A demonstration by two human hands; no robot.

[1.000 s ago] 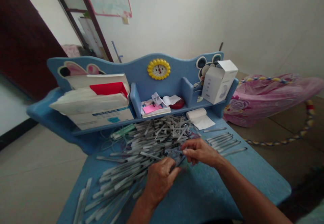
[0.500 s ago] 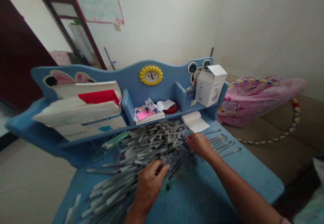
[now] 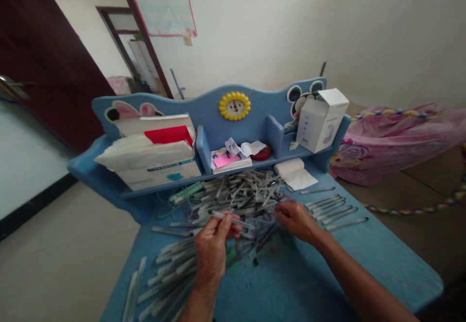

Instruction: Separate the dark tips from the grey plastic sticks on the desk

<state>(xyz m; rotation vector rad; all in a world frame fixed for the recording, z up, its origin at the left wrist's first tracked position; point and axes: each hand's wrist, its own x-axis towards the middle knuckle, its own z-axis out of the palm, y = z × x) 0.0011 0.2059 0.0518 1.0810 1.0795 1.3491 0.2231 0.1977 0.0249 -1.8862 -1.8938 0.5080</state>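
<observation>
Between the thumb and fingers of my left hand (image 3: 213, 247) is a slim translucent pen (image 3: 236, 220), pointing to the right, its dark end at the left. A second barrel shows under those fingers. My right hand (image 3: 296, 220) is closed at the right edge of the pen pile (image 3: 247, 188); its fingertips face away, so what they pinch, if anything, is hidden. Below my left hand lies a bundle of pens (image 3: 174, 264) with pale ends. To the right of my right hand, several pens (image 3: 333, 208) lie side by side.
A blue desk (image 3: 284, 283) carries a raised shelf with a mask box (image 3: 163, 175), a paper stack (image 3: 233, 163) and a white carton (image 3: 320, 123). A tissue roll (image 3: 294, 172) lies below the shelf. Right of the desk stands a pink fabric basket (image 3: 393, 147).
My left hand has lifted and turned, and a pen now shows in its fingers. My right hand stays by the pile. The whole view has shifted, so the desk appears further right.
</observation>
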